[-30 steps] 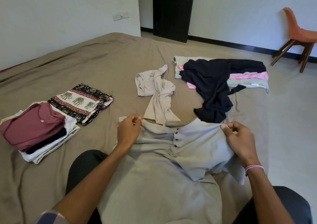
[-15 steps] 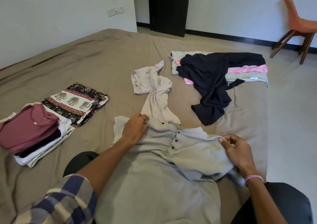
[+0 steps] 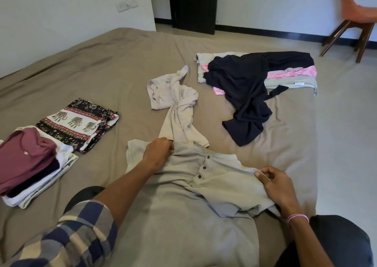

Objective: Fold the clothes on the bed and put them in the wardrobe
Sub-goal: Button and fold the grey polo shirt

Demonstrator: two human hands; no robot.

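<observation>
1. Grey cotton shirt with three dark buttons at the neck (image 3: 220, 185) lies spread face up at the lower centre of the frame, on the bed with the brown sheet (image 3: 122, 62).
2. The left hand (image 3: 158, 154) has its fingers curled into the shirt's shoulder at centre frame, gripping the cloth.
3. The right hand (image 3: 279, 187), with a pink and white thread band (image 3: 297, 217) at the wrist, pinches the other shoulder at lower right.
4. A crumpled beige garment (image 3: 175, 103) lies just above the shirt, its lower edge touching the collar.
5. A dark navy garment (image 3: 244, 87) sprawls at upper right over a pink patterned cloth (image 3: 291, 73) and pale folded pieces.
6. At the left edge sit a folded black, white and red elephant-print cloth (image 3: 77, 121) and, beside it, a stack topped by a folded maroon top (image 3: 24, 158).
7. An orange chair with wooden legs (image 3: 355, 11) stands on the floor at the top right corner.
</observation>
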